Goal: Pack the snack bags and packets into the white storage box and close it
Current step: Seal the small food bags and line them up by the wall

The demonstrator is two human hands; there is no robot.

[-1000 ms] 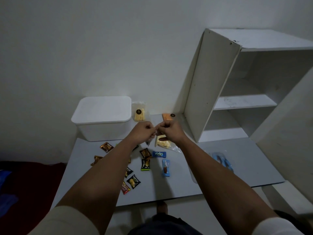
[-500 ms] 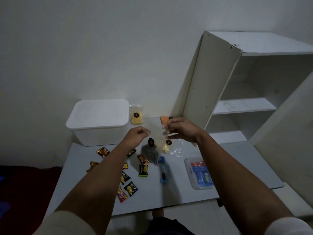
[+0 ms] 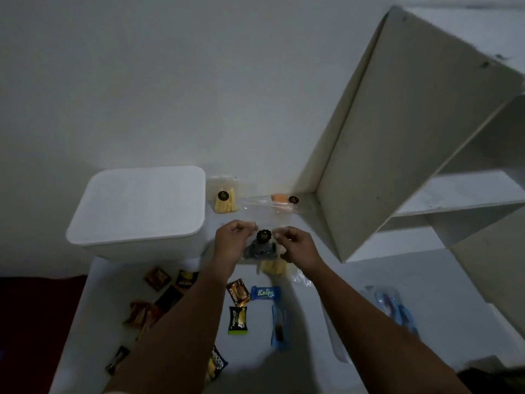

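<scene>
Both hands, left hand and right hand, pinch a clear snack bag, apparently sealing it. Next: open the lidded white storage box.

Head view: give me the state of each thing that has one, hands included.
White plastic storage box: lid on, closed.
Clear bag with dark snack and round black sticker: held up between both hands.
Left hand: pinching the bag's top edge.
Right hand: pinching the same edge.
Clear bag of yellow sticks: propped beside the box, unpacked.
Blue Kalpa wrapper: flat on the table, unpacked.
</scene>
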